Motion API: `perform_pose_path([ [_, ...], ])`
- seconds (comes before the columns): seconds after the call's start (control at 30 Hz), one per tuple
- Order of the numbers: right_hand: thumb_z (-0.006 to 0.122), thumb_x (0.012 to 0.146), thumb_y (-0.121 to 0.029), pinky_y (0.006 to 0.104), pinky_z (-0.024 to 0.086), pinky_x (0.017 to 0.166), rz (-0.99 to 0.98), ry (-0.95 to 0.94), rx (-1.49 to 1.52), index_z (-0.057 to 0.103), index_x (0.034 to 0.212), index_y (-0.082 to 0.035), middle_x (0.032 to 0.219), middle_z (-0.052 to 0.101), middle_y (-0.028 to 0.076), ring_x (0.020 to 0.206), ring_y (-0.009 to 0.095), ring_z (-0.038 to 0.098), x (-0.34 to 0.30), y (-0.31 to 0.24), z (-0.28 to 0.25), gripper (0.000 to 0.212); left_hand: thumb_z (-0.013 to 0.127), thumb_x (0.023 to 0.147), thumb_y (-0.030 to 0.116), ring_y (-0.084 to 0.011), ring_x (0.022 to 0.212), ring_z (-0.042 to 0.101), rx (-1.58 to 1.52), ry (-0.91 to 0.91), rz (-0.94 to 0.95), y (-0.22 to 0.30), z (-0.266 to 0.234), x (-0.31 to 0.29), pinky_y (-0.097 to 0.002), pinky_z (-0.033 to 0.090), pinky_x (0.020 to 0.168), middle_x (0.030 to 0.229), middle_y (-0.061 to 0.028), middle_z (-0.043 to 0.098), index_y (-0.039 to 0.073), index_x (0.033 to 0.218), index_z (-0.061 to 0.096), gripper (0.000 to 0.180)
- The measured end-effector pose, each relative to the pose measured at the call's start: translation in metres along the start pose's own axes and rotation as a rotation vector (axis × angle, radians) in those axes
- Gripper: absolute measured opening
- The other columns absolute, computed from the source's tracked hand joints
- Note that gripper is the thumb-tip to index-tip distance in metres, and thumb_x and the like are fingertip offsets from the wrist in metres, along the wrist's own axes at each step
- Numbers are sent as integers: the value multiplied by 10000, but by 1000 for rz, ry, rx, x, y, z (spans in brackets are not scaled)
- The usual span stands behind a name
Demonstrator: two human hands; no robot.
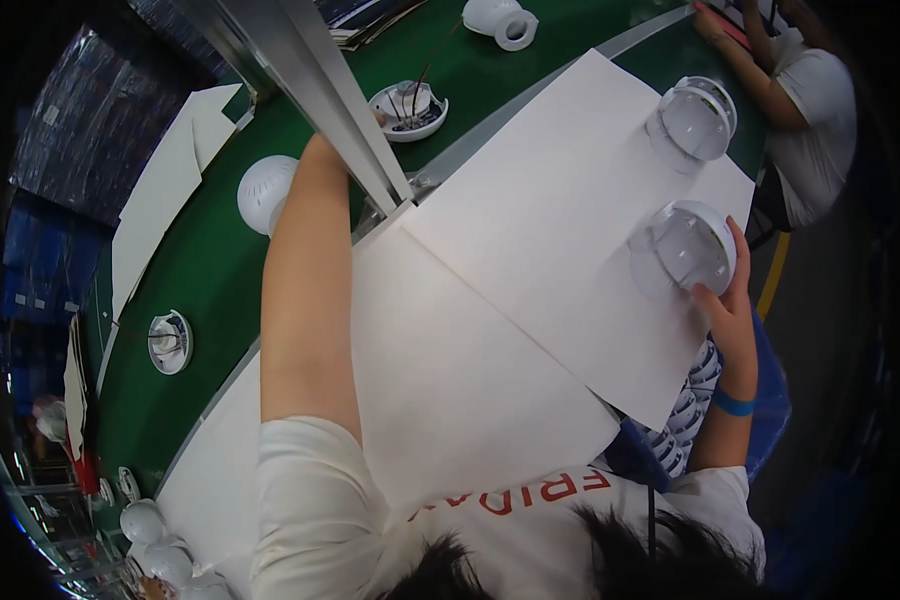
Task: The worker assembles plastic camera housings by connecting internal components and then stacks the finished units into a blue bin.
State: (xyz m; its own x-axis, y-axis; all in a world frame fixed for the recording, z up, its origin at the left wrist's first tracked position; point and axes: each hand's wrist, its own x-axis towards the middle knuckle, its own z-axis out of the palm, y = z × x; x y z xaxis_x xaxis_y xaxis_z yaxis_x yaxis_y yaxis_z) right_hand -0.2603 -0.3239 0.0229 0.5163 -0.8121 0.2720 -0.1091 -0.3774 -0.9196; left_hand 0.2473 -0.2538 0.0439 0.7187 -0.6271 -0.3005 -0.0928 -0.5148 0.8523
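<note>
At the right edge of the white-topped counter [510,250], right hand [734,312] pinches clear-domed housing [688,250] with its fingers, likely best steadied by the rim; left hand [330,156] half behind metal post [335,105], fingers' state: cannot tell.

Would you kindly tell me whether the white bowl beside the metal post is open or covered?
The white bowl is open: wires show inside, uncovered.

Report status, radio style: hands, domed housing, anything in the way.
Right hand holding clear-domed white housing. Left hand mostly hidden behind metal post, near wired white shell. Post blocks view there.
</note>
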Motion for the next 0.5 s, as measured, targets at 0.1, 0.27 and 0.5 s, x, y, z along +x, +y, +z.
perform_pose_path([
  [0.1, 599, 665, -68, 342, 252, 1009, 3, -64, 65, 172, 1392, -128, 1294, 343, 113, 1212, 243, 329, 2, 5, -3, 844, 546, 836, 98, -157, 665, 614, -317, 94, -89, 12, 19, -11, -225, 542, 581, 846, -128, 588, -24, 1034, 521, 234],
  [0.27, 676, 632, -135, 336, 257, 1004, 44, -163, 209, 106, 1406, -130, 1328, 304, 114, 1236, 235, 297, 1, 1, -7, 961, 546, 816, 237, -199, 767, 553, 126, 256, 492, 13, -59, -21, -315, 466, 649, 871, -129, 563, 28, 961, 577, 257],
  [0.5, 693, 609, -130, 343, 258, 1008, 77, -319, 304, 107, 1406, -118, 1358, 266, 91, 1266, 223, 259, 11, -4, 7, 989, 416, 887, 272, -244, 704, 574, 554, 895, 458, -74, -319, -158, -364, 449, 633, 827, -168, 598, -29, 919, 562, 335],
])
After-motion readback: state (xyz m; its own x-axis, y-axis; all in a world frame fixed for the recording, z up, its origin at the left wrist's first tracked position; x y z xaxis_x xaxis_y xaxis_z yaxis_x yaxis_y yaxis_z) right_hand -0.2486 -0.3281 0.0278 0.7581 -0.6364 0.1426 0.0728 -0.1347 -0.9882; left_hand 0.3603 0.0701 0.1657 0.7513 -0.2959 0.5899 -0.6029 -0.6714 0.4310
